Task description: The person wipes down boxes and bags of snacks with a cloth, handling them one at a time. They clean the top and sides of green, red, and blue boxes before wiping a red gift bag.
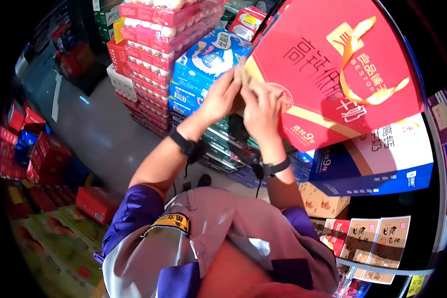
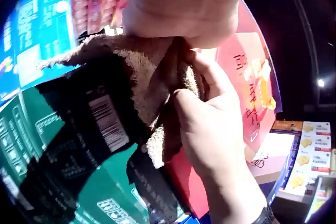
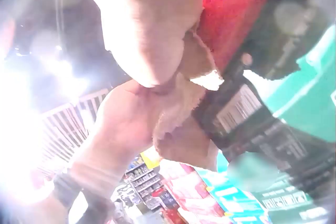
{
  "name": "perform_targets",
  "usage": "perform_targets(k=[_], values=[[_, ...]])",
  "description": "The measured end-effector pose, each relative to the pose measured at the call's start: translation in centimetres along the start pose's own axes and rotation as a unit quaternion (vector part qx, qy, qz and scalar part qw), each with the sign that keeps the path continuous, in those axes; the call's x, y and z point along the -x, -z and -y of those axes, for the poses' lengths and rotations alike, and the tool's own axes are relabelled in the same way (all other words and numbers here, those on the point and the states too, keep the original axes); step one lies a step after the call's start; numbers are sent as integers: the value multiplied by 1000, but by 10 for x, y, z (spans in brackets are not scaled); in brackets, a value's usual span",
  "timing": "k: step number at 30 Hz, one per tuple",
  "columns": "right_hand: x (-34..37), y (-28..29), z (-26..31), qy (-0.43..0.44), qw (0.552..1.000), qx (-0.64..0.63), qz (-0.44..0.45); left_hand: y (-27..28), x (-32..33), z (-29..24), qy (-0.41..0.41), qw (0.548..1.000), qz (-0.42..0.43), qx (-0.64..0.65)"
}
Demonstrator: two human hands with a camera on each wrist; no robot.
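Note:
Both hands meet at a tan, rough-edged cloth (image 1: 243, 74) beside the red gift box (image 1: 313, 64). My left hand (image 1: 221, 97) pinches it from the left, and my right hand (image 1: 263, 111) grips it close by, fingers bent. In the left wrist view the cloth (image 2: 142, 71) hangs in folds, the right hand (image 2: 210, 124) holding it between thumb and fingers below the left hand (image 2: 184, 6). The right wrist view shows the cloth (image 3: 186, 140) drooping beneath the right hand (image 3: 152, 29), with the left hand (image 3: 128, 116) against it; the fingertips are partly hidden.
Blue cartons (image 1: 188, 82) and stacked red-and-white packs (image 1: 154, 54) stand left of the hands. Green cartons (image 2: 79, 140) lie below the cloth. A blue-and-white box (image 1: 372, 169) is under the red box. Grey floor (image 1: 104, 119) runs along the left, with more boxes beyond.

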State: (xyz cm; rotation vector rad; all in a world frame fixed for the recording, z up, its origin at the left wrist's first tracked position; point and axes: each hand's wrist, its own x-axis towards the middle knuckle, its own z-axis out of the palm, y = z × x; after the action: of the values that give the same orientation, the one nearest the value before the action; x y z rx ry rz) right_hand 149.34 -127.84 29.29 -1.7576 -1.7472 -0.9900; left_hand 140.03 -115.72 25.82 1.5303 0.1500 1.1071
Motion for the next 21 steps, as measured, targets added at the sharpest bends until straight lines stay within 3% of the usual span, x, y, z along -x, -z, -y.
perform_targets(k=[1,4,6,8,9,10,12,13,14,16,18,21], values=[[-16,17,-1,-21,999,11,-25,-1,-15,-31,-106,992,-3,-68],[-60,57,-15,-35,986,55,-153,-8,-55,-91,-259,959,-15,-114],[-73,72,-22,-40,980,22,-193,-20,-64,-114,-352,919,-56,-167],[-74,74,-25,-22,979,18,-201,-33,-62,-117,-357,907,-15,-222],[-67,68,-25,-33,985,29,-168,-45,-52,-110,-380,867,-101,-305],[-58,63,-25,-44,989,41,-136,-52,-53,-83,-380,848,-89,-360],[-31,51,-28,-52,992,82,-83,-60,-27,-64,-340,842,-69,-414],[-16,46,-28,-49,993,78,-76,-62,-21,-45,-369,838,-66,-397],[-1,41,-29,-44,994,73,-69,-65,-8,-32,-353,867,-28,-351],[32,33,-36,-25,995,79,-57,-66,12,-13,-364,826,32,-430],[63,30,-37,-27,997,69,-26,-71,37,7,-301,876,72,-369],[97,26,-38,-44,998,50,-1,-72,59,31,-297,832,123,-452]])
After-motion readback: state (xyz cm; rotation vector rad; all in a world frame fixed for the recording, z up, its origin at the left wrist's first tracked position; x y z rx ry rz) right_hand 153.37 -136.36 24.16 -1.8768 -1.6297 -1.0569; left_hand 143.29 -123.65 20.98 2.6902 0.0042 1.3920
